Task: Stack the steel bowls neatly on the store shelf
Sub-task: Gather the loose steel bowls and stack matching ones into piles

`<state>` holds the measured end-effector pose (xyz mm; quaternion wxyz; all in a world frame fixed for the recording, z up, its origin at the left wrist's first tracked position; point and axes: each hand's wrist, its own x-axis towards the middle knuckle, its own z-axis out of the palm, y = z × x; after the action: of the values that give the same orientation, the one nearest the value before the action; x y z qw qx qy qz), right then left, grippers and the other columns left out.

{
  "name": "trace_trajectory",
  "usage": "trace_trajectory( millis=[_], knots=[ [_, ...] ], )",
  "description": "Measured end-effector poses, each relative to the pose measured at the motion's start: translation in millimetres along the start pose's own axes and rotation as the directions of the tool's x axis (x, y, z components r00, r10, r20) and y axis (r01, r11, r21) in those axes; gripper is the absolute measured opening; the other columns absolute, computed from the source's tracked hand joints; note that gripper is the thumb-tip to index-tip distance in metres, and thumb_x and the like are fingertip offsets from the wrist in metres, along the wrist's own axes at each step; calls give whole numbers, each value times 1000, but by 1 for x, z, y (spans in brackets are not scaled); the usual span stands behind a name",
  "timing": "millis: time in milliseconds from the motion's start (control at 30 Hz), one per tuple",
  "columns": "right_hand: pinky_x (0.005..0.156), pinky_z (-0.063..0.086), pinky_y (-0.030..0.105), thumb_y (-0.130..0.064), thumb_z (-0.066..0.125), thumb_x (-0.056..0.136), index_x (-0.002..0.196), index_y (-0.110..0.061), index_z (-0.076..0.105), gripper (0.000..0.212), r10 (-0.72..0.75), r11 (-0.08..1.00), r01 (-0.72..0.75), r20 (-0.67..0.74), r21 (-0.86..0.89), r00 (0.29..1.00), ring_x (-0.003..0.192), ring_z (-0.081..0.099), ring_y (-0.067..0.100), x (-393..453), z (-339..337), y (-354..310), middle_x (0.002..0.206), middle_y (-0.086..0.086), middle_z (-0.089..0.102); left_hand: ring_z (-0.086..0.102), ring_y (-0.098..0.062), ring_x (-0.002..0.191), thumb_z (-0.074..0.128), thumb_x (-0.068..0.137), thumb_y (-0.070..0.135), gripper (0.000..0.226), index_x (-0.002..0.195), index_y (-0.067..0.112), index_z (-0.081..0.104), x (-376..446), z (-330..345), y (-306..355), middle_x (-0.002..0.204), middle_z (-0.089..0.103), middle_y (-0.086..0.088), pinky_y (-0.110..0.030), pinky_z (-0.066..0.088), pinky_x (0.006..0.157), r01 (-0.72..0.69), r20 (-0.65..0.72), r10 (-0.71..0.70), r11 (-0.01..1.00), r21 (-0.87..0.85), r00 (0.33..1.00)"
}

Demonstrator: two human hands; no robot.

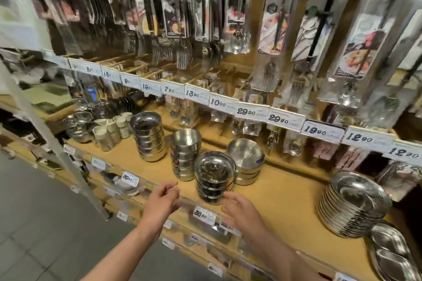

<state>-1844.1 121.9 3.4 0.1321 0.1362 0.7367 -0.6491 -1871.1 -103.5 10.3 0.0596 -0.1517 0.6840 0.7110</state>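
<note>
Several stacks of steel bowls stand on the wooden shelf (283, 191). The nearest stack (214, 177) sits at the shelf's front edge. Behind it are a short stack (246, 161), a taller stack (185, 154) and a stack further left (148, 136). My left hand (163, 197) hovers just left of the nearest stack, fingers loosely curled, holding nothing. My right hand (242, 209) is just right of and below that stack, fingers apart and empty. Neither hand touches the bowls.
A tall pile of steel plates (351, 205) and compartment trays (392, 255) lie at the right. White cups (112, 129) and wire baskets (80, 124) stand at the left. Packaged cutlery hangs above price tags (252, 112). A grey floor lies below left.
</note>
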Motion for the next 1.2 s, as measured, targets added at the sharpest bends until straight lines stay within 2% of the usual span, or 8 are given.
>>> trace_trajectory(
  millis=[333, 500, 600, 700, 800, 900, 1033, 1200],
  knots=[
    [103, 53, 38, -23, 56, 102, 151, -21, 41, 51, 100, 982, -93, -31, 164, 995, 109, 61, 10, 31, 137, -19, 126, -3, 57, 60, -16, 89, 60, 100, 12, 26, 125, 11, 60, 80, -139, 14, 101, 62, -6, -30, 55, 83, 42, 67, -44, 999, 27, 997],
    [109, 48, 41, -12, 56, 102, 157, -17, 30, 61, 136, 969, -105, -126, 224, 983, 115, 59, 19, 54, 162, -24, 121, -1, 59, 62, -11, 87, 60, 100, 14, 27, 127, 17, 60, 122, -133, 16, 101, 64, -1, -30, 57, 81, 82, 168, -96, 993, 85, 981],
    [114, 42, 46, -20, 57, 103, 160, -26, 23, 67, 135, 970, -105, -126, 218, 983, 134, 50, 23, 74, 169, -22, 151, 1, 44, 62, -13, 95, 58, 101, 15, 30, 130, 19, 61, 150, -116, 18, 110, 66, 0, -32, 54, 79, 115, 194, -128, 990, 77, 972],
    [116, 39, 53, -30, 52, 104, 158, -40, 22, 62, 99, 978, -66, -164, 195, 982, 137, 46, 20, 99, 175, -14, 150, -10, 39, 59, -10, 111, 52, 104, 21, 34, 138, 21, 57, 181, -96, 18, 127, 62, 1, -28, 53, 75, 134, 248, -146, 989, 64, 958],
    [114, 40, 56, -41, 49, 104, 157, -44, 20, 61, 69, 973, -16, -221, 232, 973, 128, 43, 15, 123, 185, -2, 148, -14, 42, 49, -19, 133, 47, 107, 31, 39, 145, 25, 50, 213, -78, 10, 147, 51, 0, -38, 53, 95, 140, 305, -158, 987, 81, 939],
    [98, 47, 27, -55, 49, 99, 150, -58, 23, 57, 22, 960, 67, -316, 270, 949, 127, 46, -10, 145, 198, 8, 144, -37, 43, 41, -22, 141, 42, 107, 39, 42, 147, 27, 47, 240, -67, -1, 155, 44, 1, -53, 40, 113, 148, 336, -173, 984, 96, 926],
    [100, 31, 18, -55, 36, 102, 147, -65, 21, 48, -31, 970, 146, -494, 196, 869, 118, 39, -27, 165, 216, 6, 121, -61, 40, 52, -6, 129, 38, 106, 45, 36, 136, 35, 55, 264, -60, -6, 144, 54, 14, -48, 43, 107, 108, 473, -156, 986, 129, 867],
    [106, 19, 16, -43, 32, 109, 159, -40, 19, 51, 1, 956, 181, -619, 231, 786, 139, 23, -7, 182, 230, 6, 147, -31, 28, 71, 7, 80, 38, 107, 44, 37, 110, 26, 70, 276, -50, -5, 96, 77, 20, -30, 53, 74, 222, 625, -192, 975, 31, 757]
  ],
)
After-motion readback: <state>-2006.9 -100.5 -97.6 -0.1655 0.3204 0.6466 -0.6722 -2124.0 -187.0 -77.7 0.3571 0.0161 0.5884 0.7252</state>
